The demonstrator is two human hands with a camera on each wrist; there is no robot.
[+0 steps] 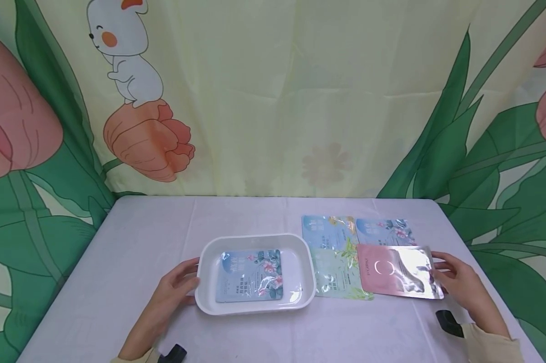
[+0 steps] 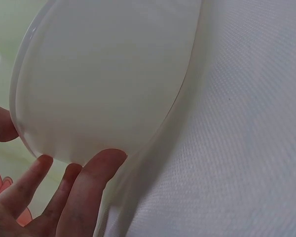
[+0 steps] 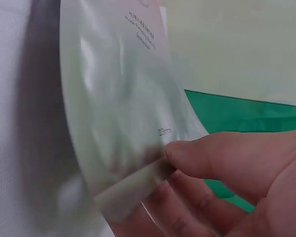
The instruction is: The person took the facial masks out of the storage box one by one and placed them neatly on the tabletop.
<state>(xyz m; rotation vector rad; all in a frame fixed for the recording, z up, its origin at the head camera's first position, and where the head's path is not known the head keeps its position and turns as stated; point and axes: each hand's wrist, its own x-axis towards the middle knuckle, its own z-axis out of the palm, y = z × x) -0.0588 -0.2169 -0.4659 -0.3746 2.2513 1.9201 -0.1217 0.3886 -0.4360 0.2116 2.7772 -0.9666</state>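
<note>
My left hand grips the left end of a white plastic tray. In the left wrist view its fingers lie against the tray's outer wall, with the thumb near the rim. Inside the tray lies a blue floral face mask packet. My right hand pinches the right edge of a shiny pink and silver face mask packet, thumb on its face and fingers behind in the right wrist view. The pink packet is tilted and partly covers the packets lying behind and left of it.
Right of the tray lie a blue packet with a yellow motif, another blue floral packet and a green packet. A white cloth covers the table. Behind it hangs a printed curtain.
</note>
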